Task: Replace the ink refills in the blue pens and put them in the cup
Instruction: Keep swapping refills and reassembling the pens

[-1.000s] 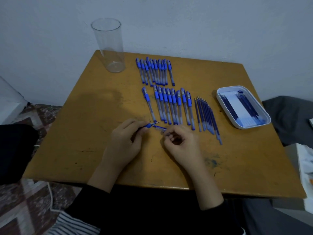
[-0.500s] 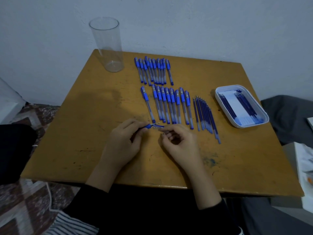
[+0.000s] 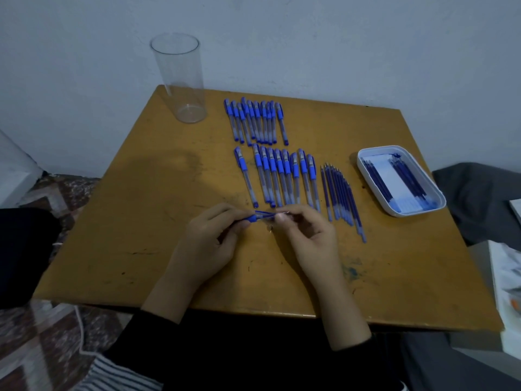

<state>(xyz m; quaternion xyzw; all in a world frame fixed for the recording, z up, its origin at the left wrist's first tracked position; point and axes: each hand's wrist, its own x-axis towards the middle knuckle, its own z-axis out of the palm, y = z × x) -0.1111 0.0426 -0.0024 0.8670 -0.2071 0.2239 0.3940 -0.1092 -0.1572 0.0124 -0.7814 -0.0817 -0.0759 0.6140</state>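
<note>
Both hands meet over the middle of the wooden table on one blue pen. My left hand pinches its blue grip end. My right hand pinches the other part at the fingertips; what it holds is mostly hidden. Two rows of capped blue pens lie beyond, a far row and a near row. A row of loose ink refills lies to their right. The clear plastic cup stands upright at the far left corner with nothing in it.
A white tray at the right holds several more refills. A tiny dark part lies on the table under the hands. Grey cloth and a white box lie off the right edge. A wall stands behind.
My right hand has moved left toward my left hand, closing the gap between the two pen parts. The camera view shifted slightly.
</note>
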